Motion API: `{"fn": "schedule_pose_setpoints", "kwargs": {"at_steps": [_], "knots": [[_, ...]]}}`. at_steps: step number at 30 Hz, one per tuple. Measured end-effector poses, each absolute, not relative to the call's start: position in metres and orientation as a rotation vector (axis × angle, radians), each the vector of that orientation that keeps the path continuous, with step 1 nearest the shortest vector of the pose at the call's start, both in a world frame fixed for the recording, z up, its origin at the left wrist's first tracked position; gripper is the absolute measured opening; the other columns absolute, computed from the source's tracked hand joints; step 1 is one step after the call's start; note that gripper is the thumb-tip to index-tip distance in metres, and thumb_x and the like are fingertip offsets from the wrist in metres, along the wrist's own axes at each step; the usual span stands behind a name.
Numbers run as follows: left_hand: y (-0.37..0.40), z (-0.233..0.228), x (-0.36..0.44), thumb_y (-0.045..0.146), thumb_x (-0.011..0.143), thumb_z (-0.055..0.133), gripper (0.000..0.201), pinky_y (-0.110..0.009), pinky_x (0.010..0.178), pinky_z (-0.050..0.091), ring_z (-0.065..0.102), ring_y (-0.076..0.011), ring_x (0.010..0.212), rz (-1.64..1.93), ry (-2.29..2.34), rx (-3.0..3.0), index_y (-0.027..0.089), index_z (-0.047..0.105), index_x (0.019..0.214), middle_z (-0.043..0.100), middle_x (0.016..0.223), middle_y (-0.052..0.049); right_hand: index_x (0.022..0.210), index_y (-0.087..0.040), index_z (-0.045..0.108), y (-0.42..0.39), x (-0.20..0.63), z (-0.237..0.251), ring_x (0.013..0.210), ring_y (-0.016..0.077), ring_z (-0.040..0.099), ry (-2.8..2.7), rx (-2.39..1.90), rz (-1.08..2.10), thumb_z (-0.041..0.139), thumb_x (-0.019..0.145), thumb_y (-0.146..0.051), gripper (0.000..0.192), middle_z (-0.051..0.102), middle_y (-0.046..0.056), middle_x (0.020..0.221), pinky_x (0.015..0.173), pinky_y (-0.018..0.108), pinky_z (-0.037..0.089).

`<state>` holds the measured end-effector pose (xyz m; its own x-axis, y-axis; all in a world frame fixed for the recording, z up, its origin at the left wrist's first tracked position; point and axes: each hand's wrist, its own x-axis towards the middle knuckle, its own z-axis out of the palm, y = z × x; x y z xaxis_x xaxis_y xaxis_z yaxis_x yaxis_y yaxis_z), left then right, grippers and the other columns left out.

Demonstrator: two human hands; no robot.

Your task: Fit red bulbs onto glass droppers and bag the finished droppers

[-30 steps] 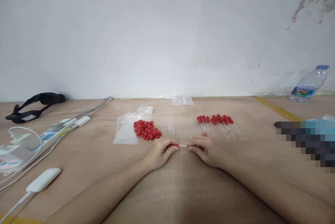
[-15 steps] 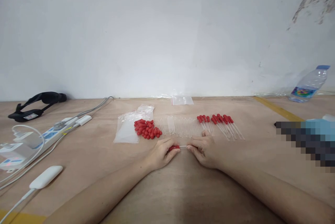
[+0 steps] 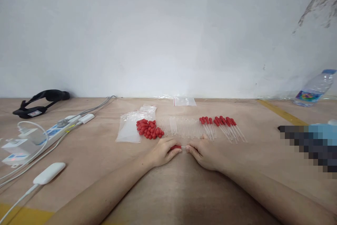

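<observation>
At the far left of the bench (image 3: 79, 169) lie a black strap (image 3: 42, 103), a white power strip (image 3: 39, 137) with cables, and a white adapter (image 3: 49, 173). Next come clear bags (image 3: 130, 126) and a heap of red rubber bulbs (image 3: 149, 129), then a row of bare glass tubes (image 3: 181, 127). The left hand (image 3: 160, 153) pinches 1 red bulb (image 3: 175, 147); the right hand (image 3: 204, 153) pinches the glass tube (image 3: 183, 147) meeting it, fingertips nearly touching. Finished droppers (image 3: 222, 126) lie behind, a water bottle (image 3: 314, 88) far right.

red bulbs (image 3: 149, 129), clear tubes (image 3: 181, 127), black strap (image 3: 42, 98)
</observation>
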<state>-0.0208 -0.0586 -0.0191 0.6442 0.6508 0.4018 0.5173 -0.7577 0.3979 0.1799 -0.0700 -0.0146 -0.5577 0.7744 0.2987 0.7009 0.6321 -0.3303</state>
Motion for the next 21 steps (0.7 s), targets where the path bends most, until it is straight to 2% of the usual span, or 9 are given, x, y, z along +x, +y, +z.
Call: {"fn": "schedule_pose_setpoints", "kwargs": {"at_steps": [2,5,8,10,16,21], "knots": [[-0.058,-0.019,-0.022,0.027,0.083,0.048,0.018,-0.024,0.063,0.043,0.052,-0.0132,0.068,0.887,1.001,2.534,0.018,0.053,0.097,0.056,0.079,-0.003,0.069,-0.019,0.051,-0.069,0.182,-0.013,0.060,0.0127,0.049,-2.394,-1.182,0.327,0.030,0.089,-0.030,0.031,0.060,0.000,0.068,0.069,0.030,0.031],[-0.056,-0.022,-0.022,0.028,0.080,0.052,0.037,-0.021,0.053,0.043,0.047,-0.0093,0.057,1.040,1.114,2.343,0.019,0.039,0.113,0.051,0.080,-0.001,0.084,-0.020,0.051,-0.059,0.191,-0.013,0.073,0.0159,0.052,-2.162,-1.244,0.417,0.026,0.089,-0.032,0.028,0.060,0.003,0.080,0.068,0.029,0.035],[-0.056,-0.024,-0.022,0.025,0.079,0.051,0.039,-0.020,0.050,0.042,0.045,-0.0073,0.055,1.029,1.132,2.262,0.019,0.034,0.114,0.048,0.085,-0.001,0.093,-0.017,0.051,-0.039,0.214,-0.012,0.081,0.0181,0.054,-1.833,-1.359,0.315,0.030,0.085,-0.031,0.026,0.060,0.008,0.088,0.069,0.029,0.037],[-0.055,-0.024,-0.022,0.024,0.079,0.051,0.034,-0.020,0.052,0.042,0.045,-0.0074,0.056,0.960,1.098,2.312,0.018,0.039,0.109,0.047,0.084,0.000,0.090,-0.017,0.054,-0.024,0.233,-0.010,0.079,0.0198,0.055,-1.672,-1.570,0.201,0.033,0.082,-0.029,0.026,0.061,0.009,0.088,0.068,0.031,0.035],[-0.056,-0.019,-0.022,0.023,0.079,0.051,0.022,-0.022,0.056,0.042,0.045,-0.0093,0.059,0.882,1.076,2.420,0.018,0.050,0.099,0.047,0.079,-0.001,0.072,-0.018,0.062,-0.008,0.273,-0.007,0.068,0.0238,0.055,-1.674,-2.091,-0.361,0.040,0.076,-0.032,0.027,0.064,0.009,0.067,0.071,0.040,0.024],[-0.055,-0.018,-0.021,0.024,0.079,0.050,0.014,-0.023,0.057,0.042,0.046,-0.0093,0.059,0.837,1.094,2.430,0.016,0.056,0.089,0.047,0.079,-0.002,0.064,-0.015,0.060,-0.009,0.273,-0.015,0.058,0.0209,0.055,-1.821,-2.215,-0.508,0.039,0.075,-0.028,0.028,0.062,0.010,0.060,0.068,0.038,0.022]]}}
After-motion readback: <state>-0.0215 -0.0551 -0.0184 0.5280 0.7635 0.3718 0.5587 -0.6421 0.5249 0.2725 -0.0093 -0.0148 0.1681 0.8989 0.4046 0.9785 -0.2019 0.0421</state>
